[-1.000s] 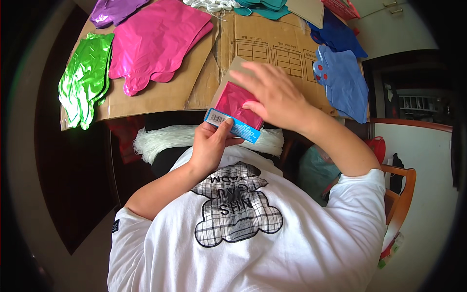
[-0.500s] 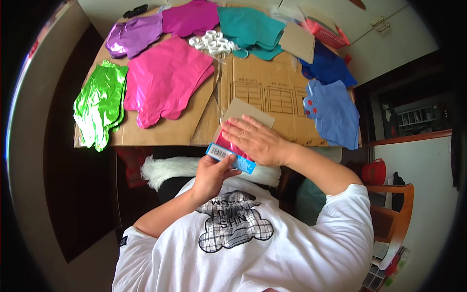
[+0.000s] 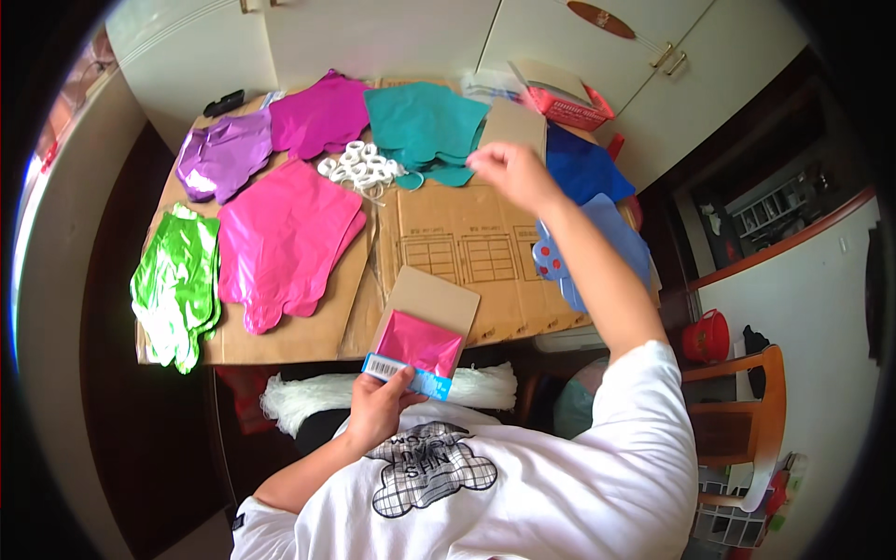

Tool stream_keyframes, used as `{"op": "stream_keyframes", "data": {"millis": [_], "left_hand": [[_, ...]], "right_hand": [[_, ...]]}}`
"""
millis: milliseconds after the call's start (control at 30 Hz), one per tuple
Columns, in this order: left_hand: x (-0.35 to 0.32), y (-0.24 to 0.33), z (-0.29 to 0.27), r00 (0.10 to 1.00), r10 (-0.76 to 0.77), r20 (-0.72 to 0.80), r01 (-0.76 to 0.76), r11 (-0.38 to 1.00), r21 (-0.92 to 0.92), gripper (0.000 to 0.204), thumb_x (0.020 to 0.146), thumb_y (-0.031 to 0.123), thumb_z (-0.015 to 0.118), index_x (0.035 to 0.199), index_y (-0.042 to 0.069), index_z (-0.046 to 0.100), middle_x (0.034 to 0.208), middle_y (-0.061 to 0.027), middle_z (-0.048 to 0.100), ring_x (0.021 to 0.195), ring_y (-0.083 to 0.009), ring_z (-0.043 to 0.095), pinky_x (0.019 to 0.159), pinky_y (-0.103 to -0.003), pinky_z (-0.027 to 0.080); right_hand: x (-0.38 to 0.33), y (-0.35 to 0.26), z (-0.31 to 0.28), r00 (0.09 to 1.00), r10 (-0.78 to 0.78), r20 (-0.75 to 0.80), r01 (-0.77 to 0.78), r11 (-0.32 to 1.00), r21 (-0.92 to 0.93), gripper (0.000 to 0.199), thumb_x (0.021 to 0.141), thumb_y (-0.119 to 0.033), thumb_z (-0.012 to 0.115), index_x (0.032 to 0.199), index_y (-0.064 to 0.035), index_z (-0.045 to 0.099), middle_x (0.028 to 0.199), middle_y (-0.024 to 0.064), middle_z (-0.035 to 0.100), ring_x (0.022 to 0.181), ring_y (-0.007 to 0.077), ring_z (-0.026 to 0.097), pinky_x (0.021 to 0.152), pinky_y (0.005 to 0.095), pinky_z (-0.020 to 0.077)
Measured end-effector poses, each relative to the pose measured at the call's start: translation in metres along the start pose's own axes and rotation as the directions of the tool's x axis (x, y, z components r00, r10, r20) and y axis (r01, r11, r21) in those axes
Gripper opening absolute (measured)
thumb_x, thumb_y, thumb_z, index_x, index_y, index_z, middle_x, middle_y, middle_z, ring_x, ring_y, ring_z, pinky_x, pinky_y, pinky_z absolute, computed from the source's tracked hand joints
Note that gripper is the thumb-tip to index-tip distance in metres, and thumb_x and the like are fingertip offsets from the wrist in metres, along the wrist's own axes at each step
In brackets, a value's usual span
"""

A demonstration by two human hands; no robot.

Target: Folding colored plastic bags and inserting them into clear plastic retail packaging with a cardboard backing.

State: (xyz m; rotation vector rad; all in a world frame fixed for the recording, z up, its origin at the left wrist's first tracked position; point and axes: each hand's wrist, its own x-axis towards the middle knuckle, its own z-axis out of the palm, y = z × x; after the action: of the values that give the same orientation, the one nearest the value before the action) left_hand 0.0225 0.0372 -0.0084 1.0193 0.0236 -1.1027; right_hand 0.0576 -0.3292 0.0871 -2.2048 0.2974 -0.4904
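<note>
1 carded pink packet [image 3: 420,343] is pinched at its blue label [image 3: 430,385] by the left hand [image 3: 375,411] beside the table [image 3: 266,349]; the right hand [image 3: 516,174] is seen curled near teal sheets [image 3: 422,119], any grip unclear.

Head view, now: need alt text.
A person's left hand holds a blue-labelled cardboard card with a folded pink foil piece; the right hand is near teal sheets. Other colored shapes and white coils lie on a cardboard-covered table.

home room: white cabinets [image 3: 373,39], wooden chair [image 3: 723,434]
</note>
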Motion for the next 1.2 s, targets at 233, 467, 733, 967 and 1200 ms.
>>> {"op": "stream_keyframes", "data": {"millis": [233, 467, 733, 967, 1200], "left_hand": [[0.005, 0.001, 0.003, 0.998, -0.009, -0.060, 0.011, 1.000, 0.026, 0.007, 0.089, 0.008, 0.061, 0.095, 0.003, 0.061, 0.084, -0.0082, 0.067, 0.072, -0.0187, 0.067, 0.060, -0.033, 0.059], [0.004, 0.013, 0.005, 0.983, -0.043, -0.178, 0.079, 0.976, 0.201, 0.012, 0.087, 0.012, 0.068, 0.085, 0.001, 0.067, 0.075, -0.0032, 0.067, 0.063, -0.0076, 0.060, 0.056, -0.024, 0.050], [0.008, 0.013, 0.003, 0.986, -0.034, -0.164, 0.067, 0.976, 0.205, 0.011, 0.087, 0.013, 0.069, 0.083, 0.002, 0.069, 0.073, -0.0019, 0.067, 0.061, -0.0066, 0.059, 0.054, -0.023, 0.047], [0.007, 0.012, 0.002, 0.990, -0.045, -0.136, 0.058, 0.994, 0.096, 0.012, 0.088, 0.011, 0.066, 0.088, -0.001, 0.066, 0.078, -0.0074, 0.068, 0.066, -0.0136, 0.065, 0.059, -0.029, 0.055], [0.009, 0.000, -0.001, 0.998, 0.009, -0.060, -0.006, 0.998, 0.062, 0.008, 0.089, 0.010, 0.063, 0.093, 0.002, 0.063, 0.083, -0.0082, 0.067, 0.071, -0.0190, 0.067, 0.061, -0.034, 0.058]], "right_hand": [[0.158, 0.110, -0.060, 0.877, 0.210, -0.433, -0.394, 0.829, -0.397, 0.028, 0.074, -0.028, 0.073, 0.087, -0.0035, 0.071, 0.079, 0.0112, 0.070, 0.073, 0.0221, 0.067, 0.069, 0.0340, 0.0517], [0.227, 0.123, -0.030, 0.738, 0.432, -0.517, -0.665, 0.593, -0.454, 0.045, 0.069, -0.038, 0.079, 0.095, -0.0026, 0.070, 0.102, 0.0164, 0.068, 0.097, 0.0279, 0.066, 0.083, 0.0384, 0.0515], [0.261, 0.180, -0.061, 0.774, 0.414, -0.479, -0.619, 0.655, -0.433, 0.028, 0.076, -0.028, 0.071, 0.090, -0.0031, 0.071, 0.089, 0.0131, 0.070, 0.084, 0.0256, 0.068, 0.076, 0.0364, 0.0523], [0.261, 0.128, -0.087, 0.821, 0.113, -0.560, -0.131, 0.991, 0.009, 0.021, 0.088, -0.019, 0.059, 0.095, -0.0008, 0.068, 0.083, 0.0042, 0.068, 0.063, 0.0122, 0.058, 0.060, 0.0257, 0.0469], [0.121, 0.001, -0.096, 0.960, 0.063, -0.273, 0.148, 0.712, 0.687, 0.018, 0.093, -0.018, 0.057, 0.104, -0.0055, 0.063, 0.097, 0.0041, 0.066, 0.073, 0.0116, 0.059, 0.057, 0.0259, 0.0431]]}}
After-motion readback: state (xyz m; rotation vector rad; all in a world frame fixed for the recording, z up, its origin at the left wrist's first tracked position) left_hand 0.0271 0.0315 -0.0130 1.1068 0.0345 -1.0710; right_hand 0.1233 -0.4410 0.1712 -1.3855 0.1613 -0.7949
